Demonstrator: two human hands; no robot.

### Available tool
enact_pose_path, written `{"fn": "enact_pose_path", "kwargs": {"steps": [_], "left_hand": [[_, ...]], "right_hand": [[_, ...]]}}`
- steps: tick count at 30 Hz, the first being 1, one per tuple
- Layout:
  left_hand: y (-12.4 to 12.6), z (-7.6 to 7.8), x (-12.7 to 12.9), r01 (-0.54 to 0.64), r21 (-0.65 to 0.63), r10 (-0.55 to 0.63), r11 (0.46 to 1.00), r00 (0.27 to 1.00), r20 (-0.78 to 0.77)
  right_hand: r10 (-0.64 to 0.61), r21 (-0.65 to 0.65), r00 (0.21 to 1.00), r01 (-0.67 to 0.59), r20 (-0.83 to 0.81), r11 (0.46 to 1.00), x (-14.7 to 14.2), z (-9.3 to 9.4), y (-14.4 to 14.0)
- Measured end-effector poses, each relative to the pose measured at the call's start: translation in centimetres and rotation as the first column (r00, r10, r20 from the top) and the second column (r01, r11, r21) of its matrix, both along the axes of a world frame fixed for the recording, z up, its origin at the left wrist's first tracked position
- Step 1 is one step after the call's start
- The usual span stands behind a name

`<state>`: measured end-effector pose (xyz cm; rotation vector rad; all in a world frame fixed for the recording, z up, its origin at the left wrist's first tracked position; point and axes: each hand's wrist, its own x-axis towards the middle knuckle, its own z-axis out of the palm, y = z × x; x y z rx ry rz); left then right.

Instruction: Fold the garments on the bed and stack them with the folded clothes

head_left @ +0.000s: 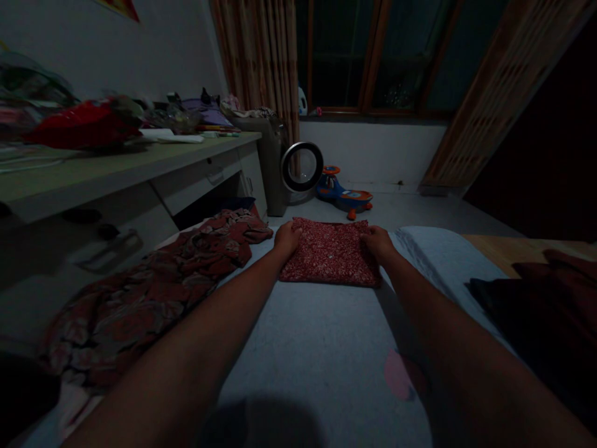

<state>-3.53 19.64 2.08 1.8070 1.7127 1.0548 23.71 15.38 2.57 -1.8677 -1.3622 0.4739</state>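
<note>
A folded red garment with a small white pattern (330,254) lies on the pale blue bed sheet (321,348), shaped into a neat rectangle. My left hand (287,238) grips its far left corner, fingers closed on the cloth. On the opposite side, my right hand (377,242) pinches the far right edge. Both arms reach forward across the bed. The fingertips are partly hidden in the dim light.
A crumpled floral cloth (200,274) lies along the left, beside a cluttered white desk (140,171). Dark folded clothes (527,323) rest at the right. Beyond the bed are a round open appliance door (302,144) and a blue-orange ride-on toy (342,194).
</note>
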Motion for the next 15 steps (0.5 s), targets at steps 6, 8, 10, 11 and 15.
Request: {"fn": "enact_pose_path", "kwargs": {"steps": [6,8,10,11,15], "left_hand": [[0.8,-0.2,0.4,-0.05,-0.018,0.049,0.999,0.998,-0.032],[0.7,-0.7,0.5,-0.114,-0.073,0.11,0.991,0.992,-0.056],[0.4,-1.0,0.7,-0.186,-0.126,0.178,0.974,0.981,-0.075],[0.3,-1.1,0.7,-0.216,-0.15,0.205,0.965,0.975,-0.081],[-0.5,-0.6,0.4,-0.232,-0.252,0.229,0.939,0.972,-0.043]], "right_hand": [[-0.07,0.027,0.996,0.069,0.051,0.997,-0.2,-0.8,1.2],[-0.104,0.006,0.991,0.104,0.086,0.995,-0.5,-1.5,1.1],[-0.135,-0.016,0.984,0.138,0.12,0.99,-0.6,-2.0,0.8],[-0.155,-0.029,0.977,0.161,0.145,0.987,-0.6,-2.2,0.6],[-0.169,-0.136,0.962,0.2,0.215,0.97,0.2,-2.1,-0.1]]}}
